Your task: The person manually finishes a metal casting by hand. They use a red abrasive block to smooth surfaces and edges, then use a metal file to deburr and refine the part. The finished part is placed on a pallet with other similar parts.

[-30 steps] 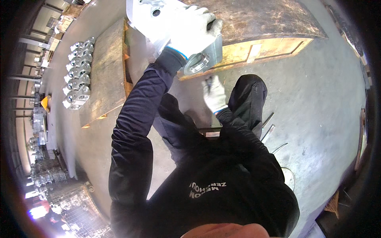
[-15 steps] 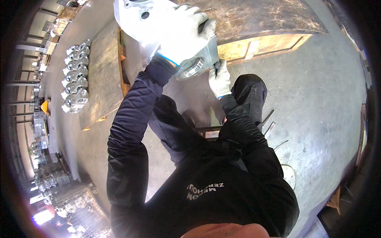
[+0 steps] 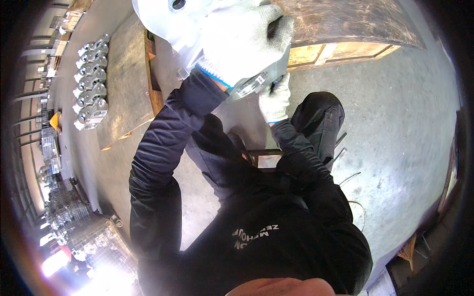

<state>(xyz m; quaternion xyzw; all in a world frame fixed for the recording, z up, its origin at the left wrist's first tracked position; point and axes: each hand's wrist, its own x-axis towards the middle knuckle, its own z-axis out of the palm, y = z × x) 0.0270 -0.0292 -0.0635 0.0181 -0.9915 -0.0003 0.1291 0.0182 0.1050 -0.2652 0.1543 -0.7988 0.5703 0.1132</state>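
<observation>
- You are holding a pale grey cast-metal part with round openings up close in front of you, near the top edge of the view, above the concrete floor and in front of the wooden pallets.
- Your left hand, in a white knit glove with a blue cuff band, is wrapping over the part from above, fingers closed on it.
- Your right hand, in the same kind of white glove, is reaching up under the part's lower round flange; it is touching or just beside the rim, and I cannot tell whether its fingers are gripping it.
- You are wearing dark long sleeves and dark trousers, with your right knee bending just below the right hand.
- A worn wooden pallet with a dark board top is lying just behind the part.
- A second flat wooden pallet is lying to your left.
- A row of similar shiny grey metal castings is standing along that pallet's far left edge.
- Wire mesh crates filled with metal pieces are standing at the lower left, well apart from you.
</observation>
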